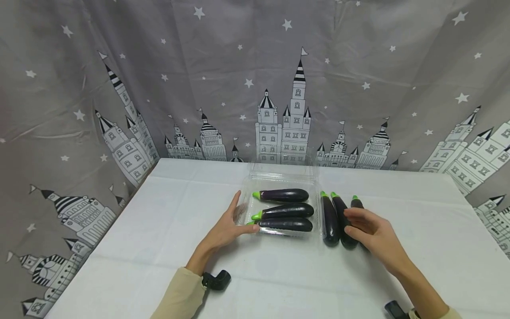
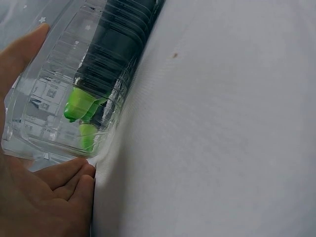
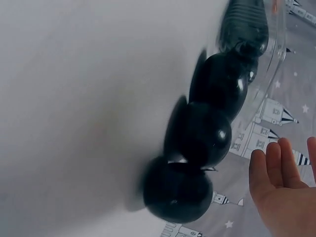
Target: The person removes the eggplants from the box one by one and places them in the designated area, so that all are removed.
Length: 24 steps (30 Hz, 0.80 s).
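I wear beige, long sleeves. On the side nearer the bench's (image 1: pixel 159 230) left edge, my left sleeve (image 1: pixel 179 294) looks plain and matte, with soft creases, and its cuff ends short of my bare left hand (image 1: pixel 228 226). By that cuff sits a black wrist device (image 1: pixel 217 280), rounded and bent like an elbow. My right hand (image 1: pixel 376 232) is bare too; its dark, blockier device (image 1: pixel 395 310) is partly cut off, and just a beige corner of the right sleeve (image 1: pixel 450 313) shows.
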{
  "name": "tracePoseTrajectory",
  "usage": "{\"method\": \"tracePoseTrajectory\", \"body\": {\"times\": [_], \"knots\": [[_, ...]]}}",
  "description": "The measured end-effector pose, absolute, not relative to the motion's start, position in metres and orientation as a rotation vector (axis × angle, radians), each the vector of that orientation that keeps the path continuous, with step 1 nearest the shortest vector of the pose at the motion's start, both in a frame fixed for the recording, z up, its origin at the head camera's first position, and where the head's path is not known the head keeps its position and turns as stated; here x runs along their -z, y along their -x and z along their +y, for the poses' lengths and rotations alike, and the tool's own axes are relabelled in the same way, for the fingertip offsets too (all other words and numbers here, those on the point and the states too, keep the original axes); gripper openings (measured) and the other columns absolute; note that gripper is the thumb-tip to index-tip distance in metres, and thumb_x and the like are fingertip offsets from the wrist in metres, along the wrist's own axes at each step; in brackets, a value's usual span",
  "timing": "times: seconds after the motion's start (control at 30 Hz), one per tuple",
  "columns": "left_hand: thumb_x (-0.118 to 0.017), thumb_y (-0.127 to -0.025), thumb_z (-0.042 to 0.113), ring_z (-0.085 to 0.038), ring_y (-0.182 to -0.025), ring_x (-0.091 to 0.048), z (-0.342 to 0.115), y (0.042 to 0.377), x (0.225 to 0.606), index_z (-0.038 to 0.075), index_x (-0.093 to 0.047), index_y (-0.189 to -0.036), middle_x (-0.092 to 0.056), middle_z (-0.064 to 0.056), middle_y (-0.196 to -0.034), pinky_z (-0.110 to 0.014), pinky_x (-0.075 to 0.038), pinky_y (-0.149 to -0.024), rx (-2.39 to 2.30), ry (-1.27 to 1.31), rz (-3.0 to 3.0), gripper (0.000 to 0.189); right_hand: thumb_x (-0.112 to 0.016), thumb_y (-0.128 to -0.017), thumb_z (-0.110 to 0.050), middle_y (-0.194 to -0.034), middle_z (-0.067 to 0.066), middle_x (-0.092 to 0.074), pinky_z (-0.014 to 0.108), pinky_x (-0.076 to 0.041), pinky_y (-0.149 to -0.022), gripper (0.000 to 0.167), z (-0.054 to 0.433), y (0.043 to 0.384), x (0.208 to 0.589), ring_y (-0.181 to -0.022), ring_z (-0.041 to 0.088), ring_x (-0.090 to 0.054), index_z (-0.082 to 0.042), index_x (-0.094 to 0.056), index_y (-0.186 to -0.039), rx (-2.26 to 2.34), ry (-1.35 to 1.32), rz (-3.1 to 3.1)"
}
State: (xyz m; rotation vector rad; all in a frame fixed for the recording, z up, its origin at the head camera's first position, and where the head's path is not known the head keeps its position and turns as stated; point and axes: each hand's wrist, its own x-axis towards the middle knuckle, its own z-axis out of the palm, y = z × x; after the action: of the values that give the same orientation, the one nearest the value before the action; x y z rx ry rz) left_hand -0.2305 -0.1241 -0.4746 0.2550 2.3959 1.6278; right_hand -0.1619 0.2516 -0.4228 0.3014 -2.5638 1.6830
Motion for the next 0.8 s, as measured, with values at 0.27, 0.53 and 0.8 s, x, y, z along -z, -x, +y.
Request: {"method": "tracePoseTrajectory", "body": {"times": [0.27, 0.53, 0.8], "knots": [[-0.084, -0.077, 0.038, -0.038, -0.148, -0.010, -0.124, 0.230, 0.475, 0.027, -0.004, -0.160, -0.021, -0.019, -0.160, -0.063, -0.014, -0.113, -1.630, -0.253, 2.398, 0.116, -0.068, -0.093, -0.010, -0.129, 0.025, -0.057, 0.016, -0.047, -0.089, 0.043, 0.244, 0.161, 0.423, -0.114, 0.021, -0.060, 0.007, -0.056, -0.131, -1.736, -0.323, -2.592], [-0.083, -0.077, 0.038, -0.038, -0.148, -0.010, -0.125, 0.230, 0.476, 0.026, -0.003, -0.160, -0.021, -0.019, -0.160, -0.064, -0.013, -0.112, -1.629, -0.254, 2.401, 0.116, -0.070, -0.092, -0.010, -0.129, 0.025, -0.057, 0.018, -0.048, -0.091, 0.043, 0.235, 0.162, 0.421, -0.117, 0.022, -0.059, 0.008, -0.056, -0.129, -1.804, -0.409, -2.567], [-0.083, -0.076, 0.039, -0.039, -0.148, -0.011, -0.124, 0.231, 0.476, 0.026, -0.003, -0.160, -0.021, -0.020, -0.160, -0.064, -0.015, -0.112, -1.631, -0.259, 2.399, 0.117, -0.070, -0.093, -0.012, -0.129, 0.022, -0.057, 0.022, -0.047, -0.095, 0.043, 0.221, 0.165, 0.417, -0.120, 0.034, -0.056, 0.005, -0.057, -0.130, -1.795, -0.463, -2.572]]}}
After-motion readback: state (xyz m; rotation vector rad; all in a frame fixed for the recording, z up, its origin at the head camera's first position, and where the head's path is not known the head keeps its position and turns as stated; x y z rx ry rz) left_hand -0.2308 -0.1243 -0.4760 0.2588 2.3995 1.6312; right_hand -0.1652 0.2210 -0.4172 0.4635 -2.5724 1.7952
